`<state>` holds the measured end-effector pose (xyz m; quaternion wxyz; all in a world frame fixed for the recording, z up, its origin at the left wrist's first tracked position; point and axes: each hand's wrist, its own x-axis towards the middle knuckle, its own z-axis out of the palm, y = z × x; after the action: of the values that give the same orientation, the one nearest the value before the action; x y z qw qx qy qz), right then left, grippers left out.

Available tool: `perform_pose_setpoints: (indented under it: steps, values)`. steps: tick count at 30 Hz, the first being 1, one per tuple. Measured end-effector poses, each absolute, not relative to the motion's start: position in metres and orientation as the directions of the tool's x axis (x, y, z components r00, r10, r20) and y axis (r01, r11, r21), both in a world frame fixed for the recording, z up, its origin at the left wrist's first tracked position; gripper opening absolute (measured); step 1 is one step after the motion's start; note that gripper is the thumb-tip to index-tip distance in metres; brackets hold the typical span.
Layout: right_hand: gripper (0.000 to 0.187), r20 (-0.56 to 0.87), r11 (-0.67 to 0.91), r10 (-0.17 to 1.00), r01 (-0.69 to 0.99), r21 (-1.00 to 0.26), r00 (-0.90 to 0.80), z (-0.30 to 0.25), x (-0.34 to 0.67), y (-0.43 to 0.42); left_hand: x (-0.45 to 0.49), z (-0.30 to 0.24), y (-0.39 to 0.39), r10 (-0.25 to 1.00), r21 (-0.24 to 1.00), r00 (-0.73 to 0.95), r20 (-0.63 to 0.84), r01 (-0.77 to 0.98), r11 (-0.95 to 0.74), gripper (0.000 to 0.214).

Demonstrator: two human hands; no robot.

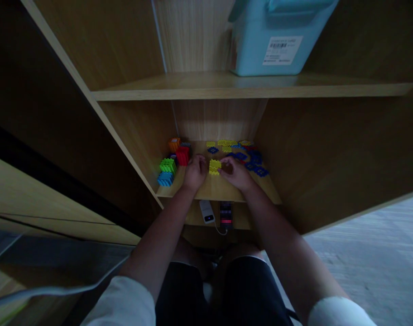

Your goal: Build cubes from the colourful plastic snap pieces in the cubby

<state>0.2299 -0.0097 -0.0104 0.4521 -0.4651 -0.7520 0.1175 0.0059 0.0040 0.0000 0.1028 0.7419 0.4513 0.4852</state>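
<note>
In the head view, a small stack of yellow interlocking toy tiles [214,167] stands on the shelf board between my two hands. My right hand [236,172] grips it from the right, its thumb and fingers at the stack's edge. To the left of the stack, my left hand [195,172] is loosely curled with its fingers apart, and nothing shows in it. Close by the left hand is a red stack [183,155]. Orange [174,144], green [168,165] and light blue [165,179] stacks line the left side. Loose dark blue tiles [256,158] lie beyond my right hand.
Loose yellow tiles [227,143] lie toward the back panel. A light blue bin [271,50] stands on the upper shelf [193,90], which overhangs the tiles. Below are a white power bank [207,211] and a phone [226,214] joined by a cable. Side walls enclose the compartment.
</note>
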Motion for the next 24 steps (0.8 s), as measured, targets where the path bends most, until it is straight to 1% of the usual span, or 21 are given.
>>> perform_pose_setpoints:
  steps: [4, 11, 24]
  values:
    - [0.033, 0.563, 0.545, 0.806, 0.6, -0.586, -0.182, -0.0105, 0.2313, -0.0094, 0.0057, -0.0009, 0.0045, 0.777, 0.589, 0.116, 0.618, 0.586, -0.556, 0.019]
    - [0.035, 0.528, 0.506, 0.829, 0.646, -0.572, -0.182, -0.0118, 0.2318, -0.0081, 0.0057, -0.0027, 0.0062, 0.783, 0.588, 0.119, 0.611, 0.595, -0.549, 0.018]
    - [0.031, 0.507, 0.503, 0.837, 0.651, -0.569, -0.204, -0.0087, 0.2305, -0.0106, 0.0061, -0.0021, 0.0061, 0.793, 0.584, 0.112, 0.599, 0.617, -0.528, 0.02]
